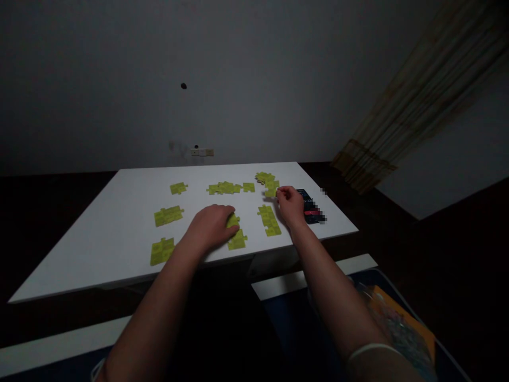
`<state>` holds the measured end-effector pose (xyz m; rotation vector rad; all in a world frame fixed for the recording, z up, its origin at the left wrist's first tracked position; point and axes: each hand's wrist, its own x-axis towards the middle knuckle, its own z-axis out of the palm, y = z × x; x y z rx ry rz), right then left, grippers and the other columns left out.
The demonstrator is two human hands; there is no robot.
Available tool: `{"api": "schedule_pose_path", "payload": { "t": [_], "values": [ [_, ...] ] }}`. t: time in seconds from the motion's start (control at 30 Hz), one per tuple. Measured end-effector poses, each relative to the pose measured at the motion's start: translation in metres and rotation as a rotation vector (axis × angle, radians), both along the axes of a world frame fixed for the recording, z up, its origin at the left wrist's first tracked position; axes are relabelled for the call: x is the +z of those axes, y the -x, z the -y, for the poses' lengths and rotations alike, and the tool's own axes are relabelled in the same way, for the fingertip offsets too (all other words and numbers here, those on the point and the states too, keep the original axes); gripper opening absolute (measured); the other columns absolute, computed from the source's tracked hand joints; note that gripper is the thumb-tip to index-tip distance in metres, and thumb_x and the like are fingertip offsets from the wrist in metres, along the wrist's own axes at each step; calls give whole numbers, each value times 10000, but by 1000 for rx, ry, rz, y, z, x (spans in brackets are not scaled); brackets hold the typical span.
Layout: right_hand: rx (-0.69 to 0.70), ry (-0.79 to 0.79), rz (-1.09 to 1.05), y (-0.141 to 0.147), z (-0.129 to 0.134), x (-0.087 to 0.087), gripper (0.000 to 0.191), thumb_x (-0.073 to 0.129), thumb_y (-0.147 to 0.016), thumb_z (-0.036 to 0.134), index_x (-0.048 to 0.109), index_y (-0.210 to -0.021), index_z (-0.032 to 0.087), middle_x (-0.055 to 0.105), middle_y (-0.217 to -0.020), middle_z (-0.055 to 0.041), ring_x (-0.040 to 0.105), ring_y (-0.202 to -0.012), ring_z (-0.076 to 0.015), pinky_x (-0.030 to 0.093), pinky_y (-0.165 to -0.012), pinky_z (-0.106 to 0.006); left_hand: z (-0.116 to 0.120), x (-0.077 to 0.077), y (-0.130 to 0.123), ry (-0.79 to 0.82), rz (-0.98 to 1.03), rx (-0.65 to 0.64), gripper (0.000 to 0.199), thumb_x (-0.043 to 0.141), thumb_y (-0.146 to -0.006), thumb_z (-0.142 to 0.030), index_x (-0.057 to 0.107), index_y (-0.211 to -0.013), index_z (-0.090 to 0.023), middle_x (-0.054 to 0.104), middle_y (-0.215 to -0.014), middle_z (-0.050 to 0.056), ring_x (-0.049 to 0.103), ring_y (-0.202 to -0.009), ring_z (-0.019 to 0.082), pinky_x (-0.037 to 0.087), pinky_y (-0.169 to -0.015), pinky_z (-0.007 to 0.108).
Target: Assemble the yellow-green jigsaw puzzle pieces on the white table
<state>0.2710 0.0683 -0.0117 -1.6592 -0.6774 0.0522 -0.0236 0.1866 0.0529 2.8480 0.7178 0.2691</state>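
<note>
My left hand (212,225) rests at the front middle of the white table, its fingers apart over a joined green puzzle section (237,240). My right hand (290,204) pinches a green puzzle piece (272,189) by its right edge, beside a small pile of green pieces (264,178) at the back right. Below that piece lies another joined section (270,220). A row of overlapping pieces (225,188) ends at a single piece (248,187) at the back middle. On the left are three groups, at the back (178,188), middle (168,215) and front (162,251).
The white table (99,228) has its front edge beneath my forearms. A dark, partly pixelated packet (312,209) lies right of my right hand. A clear bag over something orange (401,323) sits at the lower right. A curtain (393,101) hangs at right.
</note>
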Motion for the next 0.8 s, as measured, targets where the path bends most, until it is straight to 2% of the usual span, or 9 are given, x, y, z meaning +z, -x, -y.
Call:
{"api": "schedule_pose_path", "payload": {
  "t": [0.17, 0.27, 0.33, 0.4, 0.47, 0.57, 0.63, 0.73, 0.8],
  "values": [
    [2, 10, -5, 4, 1, 3, 240, 798, -905, 488, 802, -982, 260, 825, -917, -62, 726, -864, -272, 584, -835, -397, -20, -5, -1, 16, -33, 8, 306, 787, -1054, -410, 840, -1293, -227, 892, -1273, 193, 836, -1184, 404, 657, -1039, 523],
    [22, 7, -12, 5, 1, 4, 221, 787, -889, 466, 792, -966, 259, 837, -944, -81, 741, -882, -281, 592, -858, -412, -16, -2, 5, 20, -7, -10, 243, 719, -1116, -397, 847, -1235, -228, 897, -1240, 180, 828, -1172, 384, 655, -1063, 526],
    [32, 9, -11, 6, 1, 4, 220, 791, -886, 464, 787, -963, 258, 845, -961, -90, 749, -894, -286, 598, -878, -425, -7, -1, 15, 9, 63, -7, 276, 637, -1165, -370, 844, -1267, -218, 893, -1298, 182, 814, -1233, 376, 649, -1123, 548],
    [39, 17, -6, 7, 1, 4, 230, 805, -888, 474, 787, -966, 258, 848, -968, -91, 752, -903, -288, 601, -890, -433, 8, -5, 28, -12, 157, 18, 326, 564, -1195, -328, 836, -1323, -202, 880, -1373, 185, 799, -1301, 364, 642, -1185, 570],
    [45, 24, 0, 7, 1, 4, 236, 816, -884, 479, 790, -960, 257, 847, -960, -90, 750, -901, -288, 601, -885, -434, 30, -15, 43, -26, 238, 10, 346, 527, -1207, -287, 831, -1344, -195, 880, -1389, 175, 801, -1327, 346, 651, -1210, 580],
    [54, 41, 7, 7, 0, 5, 210, 823, -864, 459, 788, -922, 260, 841, -921, -84, 742, -886, -292, 601, -863, -432, 74, -42, 58, -21, 326, -139, 329, 569, -1184, -228, 819, -1398, -231, 882, -1436, 122, 803, -1397, 308, 661, -1256, 582],
    [59, 55, 17, 8, 0, 7, 190, 821, -855, 443, 783, -901, 263, 836, -899, -78, 741, -877, -295, 601, -863, -436, 104, -61, 61, -57, 347, -198, 362, 620, -1129, -179, 815, -1430, -228, 853, -1532, 129, 787, -1463, 320, 655, -1289, 599],
    [52, 68, 80, 11, 2, 12, 158, 784, -865, 422, 785, -908, 269, 838, -910, -72, 747, -883, -295, 593, -890, -444, 136, -84, 57, -140, 316, -139, 478, 645, -1070, -145, 787, -1526, -169, 756, -1694, 197, 700, -1610, 396, 604, -1354, 663],
    [57, 86, 143, 18, 5, 15, 148, 764, -878, 414, 795, -934, 279, 836, -915, -66, 748, -883, -295, 580, -898, -445, 146, -93, 55, -157, 291, -68, 549, 647, -1061, -151, 754, -1600, -160, 689, -1769, 226, 655, -1663, 420, 563, -1385, 704]
  ]
}}
